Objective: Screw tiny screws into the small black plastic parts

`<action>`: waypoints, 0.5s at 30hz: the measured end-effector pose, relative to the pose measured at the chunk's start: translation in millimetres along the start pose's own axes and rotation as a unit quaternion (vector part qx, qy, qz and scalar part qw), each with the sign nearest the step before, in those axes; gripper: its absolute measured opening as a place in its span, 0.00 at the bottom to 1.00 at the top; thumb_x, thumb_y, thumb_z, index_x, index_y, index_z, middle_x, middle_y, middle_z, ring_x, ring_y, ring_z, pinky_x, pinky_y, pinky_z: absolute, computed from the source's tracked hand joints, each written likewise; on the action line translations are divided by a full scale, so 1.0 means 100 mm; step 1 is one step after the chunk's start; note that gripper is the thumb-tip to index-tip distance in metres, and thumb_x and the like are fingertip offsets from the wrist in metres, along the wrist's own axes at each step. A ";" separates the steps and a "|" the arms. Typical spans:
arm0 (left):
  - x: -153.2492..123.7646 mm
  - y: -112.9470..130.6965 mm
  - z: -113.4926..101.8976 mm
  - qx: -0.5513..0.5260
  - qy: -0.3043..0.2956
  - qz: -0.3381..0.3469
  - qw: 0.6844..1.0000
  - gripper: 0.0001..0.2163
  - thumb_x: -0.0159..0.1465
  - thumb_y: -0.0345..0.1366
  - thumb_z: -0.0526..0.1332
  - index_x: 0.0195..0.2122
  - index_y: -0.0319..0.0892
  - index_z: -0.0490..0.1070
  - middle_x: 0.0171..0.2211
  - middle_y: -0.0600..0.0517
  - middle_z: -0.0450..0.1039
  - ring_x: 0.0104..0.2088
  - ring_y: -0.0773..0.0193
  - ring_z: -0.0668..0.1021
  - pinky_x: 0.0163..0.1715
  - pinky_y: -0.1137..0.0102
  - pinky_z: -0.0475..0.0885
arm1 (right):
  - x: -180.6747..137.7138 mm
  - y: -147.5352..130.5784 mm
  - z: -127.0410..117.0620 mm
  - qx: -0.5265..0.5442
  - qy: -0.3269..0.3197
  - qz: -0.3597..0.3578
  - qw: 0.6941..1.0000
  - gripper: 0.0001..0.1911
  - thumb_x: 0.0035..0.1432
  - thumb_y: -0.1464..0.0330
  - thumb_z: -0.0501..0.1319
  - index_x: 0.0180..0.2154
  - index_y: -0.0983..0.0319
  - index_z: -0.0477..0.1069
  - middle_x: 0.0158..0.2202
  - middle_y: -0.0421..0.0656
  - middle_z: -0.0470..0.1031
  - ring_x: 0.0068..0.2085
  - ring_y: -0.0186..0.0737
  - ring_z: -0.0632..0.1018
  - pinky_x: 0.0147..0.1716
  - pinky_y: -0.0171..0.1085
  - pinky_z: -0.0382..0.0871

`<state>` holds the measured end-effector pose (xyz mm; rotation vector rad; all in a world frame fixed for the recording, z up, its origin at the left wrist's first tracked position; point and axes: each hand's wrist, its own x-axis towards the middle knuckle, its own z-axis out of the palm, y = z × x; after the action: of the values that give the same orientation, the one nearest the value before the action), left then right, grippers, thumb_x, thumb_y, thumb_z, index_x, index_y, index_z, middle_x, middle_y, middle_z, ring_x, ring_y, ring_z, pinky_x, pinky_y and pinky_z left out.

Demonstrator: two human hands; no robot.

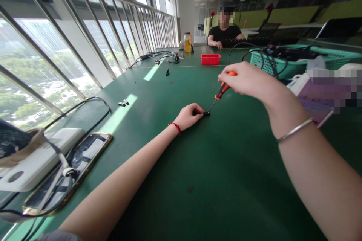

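Note:
My right hand [243,77] is closed around the handle of an orange and black screwdriver [223,89]. The screwdriver leans, and its thin shaft runs down to a small black piece [206,113] on the table. My left hand [190,116] pinches that piece between thumb and fingers, low against the green table top [215,180]. The fingers hide part of the piece, and its exact kind is too small to make out. Whether the tip sits in a screw cannot be seen.
Ahead stand a red tray [210,59], a jar of yellow liquid [187,42] and a teal basket [299,54] of cables. Small black parts [167,72] and connectors [123,103] lie leftward. A phone [87,154] and white power bank [42,160] rest near left. A person [225,30] sits opposite.

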<state>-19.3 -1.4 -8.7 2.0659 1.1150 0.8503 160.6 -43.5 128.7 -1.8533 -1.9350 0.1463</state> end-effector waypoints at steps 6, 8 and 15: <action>-0.01 0.01 -0.01 -0.003 0.000 0.000 1.000 0.04 0.56 0.33 0.61 0.32 0.38 0.71 0.34 0.49 0.76 0.35 0.63 0.76 0.38 0.69 0.71 | 0.01 0.01 0.01 0.014 -0.022 0.000 1.000 0.19 0.53 0.50 0.53 0.33 0.59 0.70 0.24 0.42 0.69 0.23 0.37 0.66 0.25 0.38 0.58; -0.01 0.02 -0.01 -0.003 -0.001 -0.003 1.000 0.04 0.56 0.33 0.61 0.32 0.38 0.71 0.34 0.49 0.76 0.35 0.63 0.76 0.38 0.69 0.71 | 0.00 0.00 0.01 0.004 -0.014 -0.001 1.000 0.21 0.55 0.50 0.51 0.29 0.58 0.71 0.22 0.42 0.67 0.23 0.37 0.65 0.24 0.38 0.56; -0.01 0.01 -0.01 -0.006 0.001 0.000 1.000 0.04 0.55 0.33 0.61 0.31 0.38 0.72 0.34 0.49 0.76 0.35 0.63 0.76 0.39 0.68 0.71 | 0.00 -0.01 0.01 0.015 -0.008 0.003 1.000 0.16 0.52 0.54 0.56 0.33 0.59 0.70 0.23 0.42 0.68 0.24 0.38 0.68 0.26 0.39 0.60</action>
<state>-19.8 -2.6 -8.0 2.0552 1.1091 0.8561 159.5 -43.2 128.2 -1.8437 -1.9274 0.1917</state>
